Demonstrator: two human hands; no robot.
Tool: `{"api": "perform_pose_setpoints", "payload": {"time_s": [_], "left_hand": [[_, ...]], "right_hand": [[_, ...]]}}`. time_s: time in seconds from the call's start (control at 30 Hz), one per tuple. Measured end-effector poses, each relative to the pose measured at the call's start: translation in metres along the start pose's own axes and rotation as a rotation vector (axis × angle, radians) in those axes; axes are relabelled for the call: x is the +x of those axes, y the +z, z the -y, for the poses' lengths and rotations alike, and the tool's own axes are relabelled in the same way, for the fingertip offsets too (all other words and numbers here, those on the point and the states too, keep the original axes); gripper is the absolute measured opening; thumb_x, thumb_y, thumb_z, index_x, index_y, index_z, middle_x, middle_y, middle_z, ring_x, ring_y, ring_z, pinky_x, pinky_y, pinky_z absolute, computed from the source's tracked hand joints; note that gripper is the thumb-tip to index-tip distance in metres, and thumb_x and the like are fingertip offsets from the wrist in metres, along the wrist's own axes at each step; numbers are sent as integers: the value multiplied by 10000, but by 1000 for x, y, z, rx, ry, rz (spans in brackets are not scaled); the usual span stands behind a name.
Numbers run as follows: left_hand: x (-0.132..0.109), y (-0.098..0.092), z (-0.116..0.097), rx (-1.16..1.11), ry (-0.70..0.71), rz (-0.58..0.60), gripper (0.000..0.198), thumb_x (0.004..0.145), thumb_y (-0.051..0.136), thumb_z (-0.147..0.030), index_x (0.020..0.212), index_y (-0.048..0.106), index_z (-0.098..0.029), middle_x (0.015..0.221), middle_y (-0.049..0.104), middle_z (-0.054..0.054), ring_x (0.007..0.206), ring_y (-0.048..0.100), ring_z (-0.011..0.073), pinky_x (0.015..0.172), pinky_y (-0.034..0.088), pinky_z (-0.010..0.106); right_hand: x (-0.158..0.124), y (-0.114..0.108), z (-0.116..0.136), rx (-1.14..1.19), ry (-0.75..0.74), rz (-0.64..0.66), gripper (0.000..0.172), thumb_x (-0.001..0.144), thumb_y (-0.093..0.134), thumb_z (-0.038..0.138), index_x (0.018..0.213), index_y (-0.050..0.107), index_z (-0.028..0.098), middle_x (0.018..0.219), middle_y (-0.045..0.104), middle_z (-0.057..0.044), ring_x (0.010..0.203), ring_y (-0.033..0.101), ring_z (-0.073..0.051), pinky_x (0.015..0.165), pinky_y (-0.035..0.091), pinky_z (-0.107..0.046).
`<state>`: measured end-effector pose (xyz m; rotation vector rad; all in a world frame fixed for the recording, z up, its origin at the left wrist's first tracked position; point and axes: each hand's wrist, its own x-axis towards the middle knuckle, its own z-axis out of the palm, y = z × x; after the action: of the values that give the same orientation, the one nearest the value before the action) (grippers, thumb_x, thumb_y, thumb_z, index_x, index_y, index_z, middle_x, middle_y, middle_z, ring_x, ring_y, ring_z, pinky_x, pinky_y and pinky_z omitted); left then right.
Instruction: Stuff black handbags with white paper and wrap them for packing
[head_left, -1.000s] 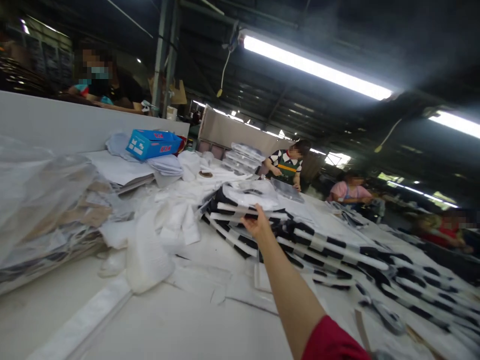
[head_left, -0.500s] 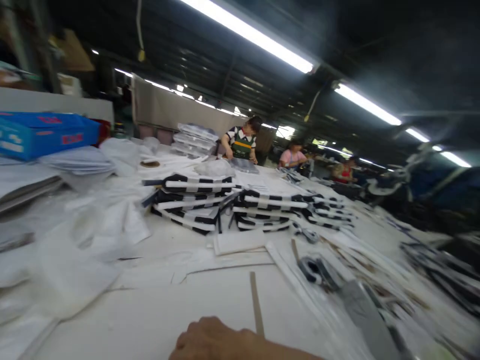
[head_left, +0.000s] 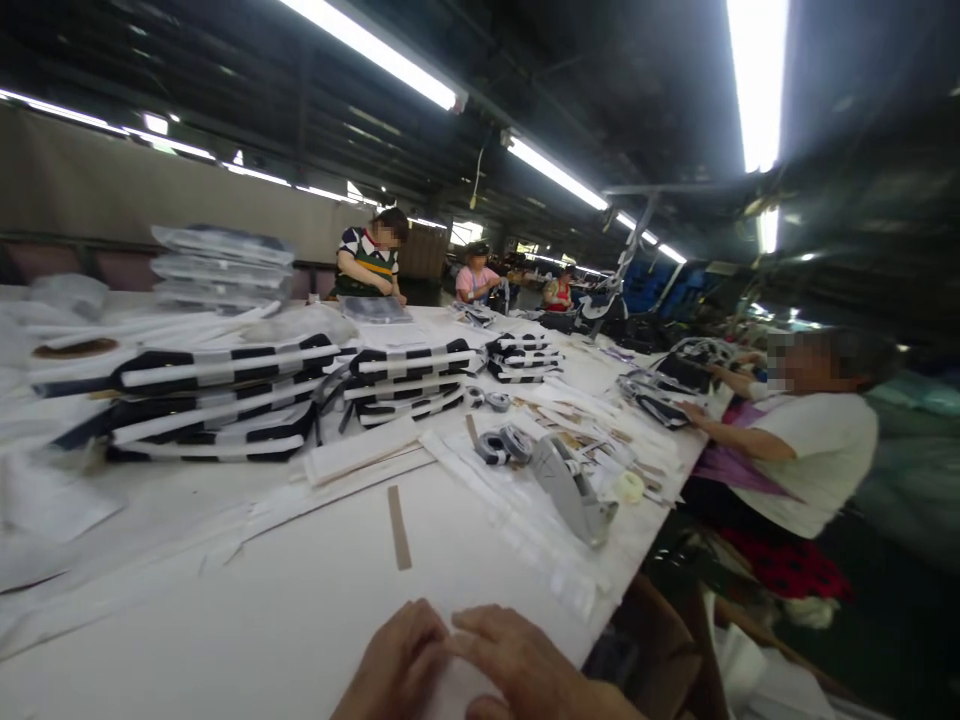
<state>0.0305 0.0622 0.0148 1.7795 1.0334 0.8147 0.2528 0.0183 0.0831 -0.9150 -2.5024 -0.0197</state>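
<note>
- Fingers of the left hand (head_left: 397,655) and right hand (head_left: 525,660) are bent, tips close together, left of the surface's right edge; whether they pinch anything, I cannot tell.
- One white surface (head_left: 247,610).
- Three stacks (head_left: 225,368) of black-and-white banded pieces, short of its far edge; probably soft.
- One gray tape dispenser (head_left: 559,485), near the right edge.
- Two gray rolls (head_left: 492,448) just beside it.
- One brown strip (head_left: 400,528), flat beyond the hands: likely light, thin, fairly stiff; best lifted by one end.
</note>
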Motion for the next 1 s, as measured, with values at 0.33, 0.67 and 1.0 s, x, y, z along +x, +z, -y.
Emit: {"api": "perform_pose_setpoints", "payload": {"time_s": [0.33,0.67,1.0], "left_hand": [[5,-5,-9,98,84,-7,307,886,494,-460,758,620,-211,791,661,39,792,605,198,762,486,287],[5,-1,-13,150,67,-54,464,857,481,-652,766,649,-229,791,677,29,787,632,197,767,508,267],[19,0,-4,202,-68,-77,401,814,502,-614,772,672,-252,794,706,3,817,652,213,784,518,271]], "right_hand": [[-81,38,-25,-316,-37,-232,265,962,527,363,1187,617,257,1171,718,-39,1075,680,-187,934,541,-268],[-93,120,-35,-352,69,-596,460,977,299,538,1044,643,241,1025,751,-85,1024,693,-230,933,531,-371],[-78,80,-34,-192,99,-694,318,986,412,432,919,673,265,836,762,-18,784,734,-179,729,594,-276]]}}
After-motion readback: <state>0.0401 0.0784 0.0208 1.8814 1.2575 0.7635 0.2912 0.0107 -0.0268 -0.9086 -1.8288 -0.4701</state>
